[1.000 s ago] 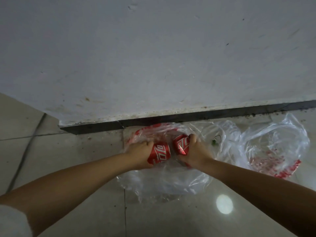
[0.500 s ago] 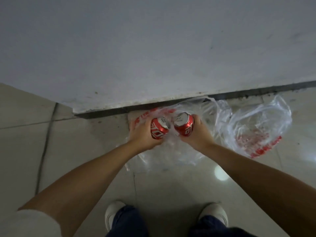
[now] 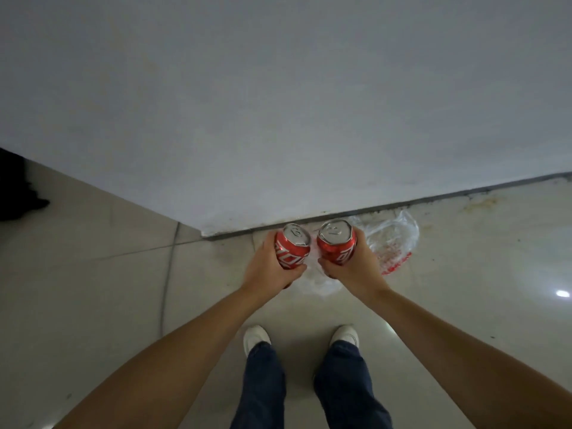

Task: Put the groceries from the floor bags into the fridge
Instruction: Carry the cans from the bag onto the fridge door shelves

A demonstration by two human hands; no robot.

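A red can is gripped upright in the left hand, the fingers curled round its side. A second red can is held the same way in the right hand, just beside the first. Both are raised above the tiled floor, where clear plastic bags lie against the foot of the white wall. White shoes are seen below.

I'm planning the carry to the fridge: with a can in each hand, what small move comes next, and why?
Probably turn away from the wall to find the fridge, which is not in view. The left hand grips one red can, the right hand the other can, both upright, above the bags.
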